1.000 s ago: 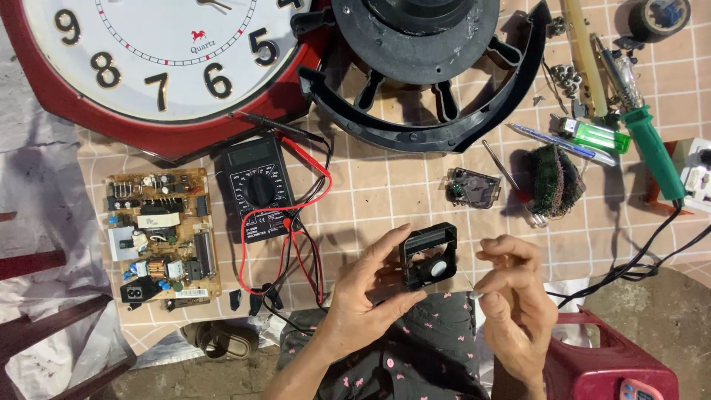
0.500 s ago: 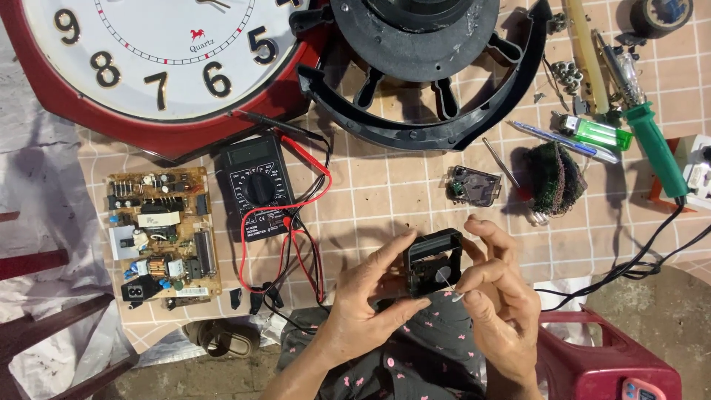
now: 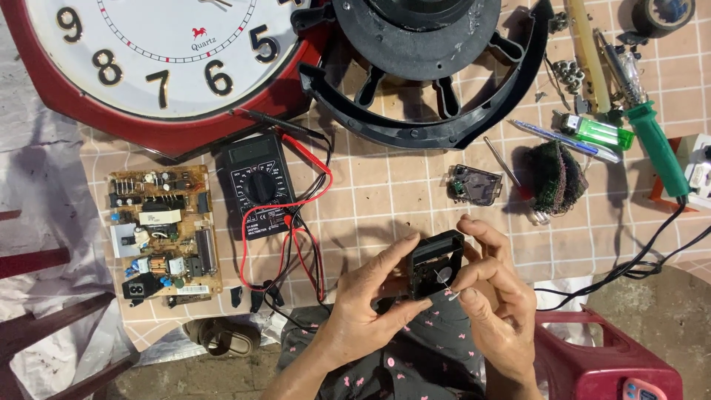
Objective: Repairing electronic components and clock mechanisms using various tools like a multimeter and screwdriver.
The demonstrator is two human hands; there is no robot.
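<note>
Head view: right hand fingertips pinched together on a small pale part, possibly a tiny gear, at the face of a small black clock movement box, which the left hand grips between thumb below and curled fingers above, low at centre over a dark pink-dotted lap. Outward on the checked tablecloth: black multimeter with red and black leads, brown circuit board, small clear-cased movement, dark scouring pad, green-handled soldering iron, green lighter, black fan grille, red-framed wall clock. Red plastic stool sits just beside the right wrist.
</note>
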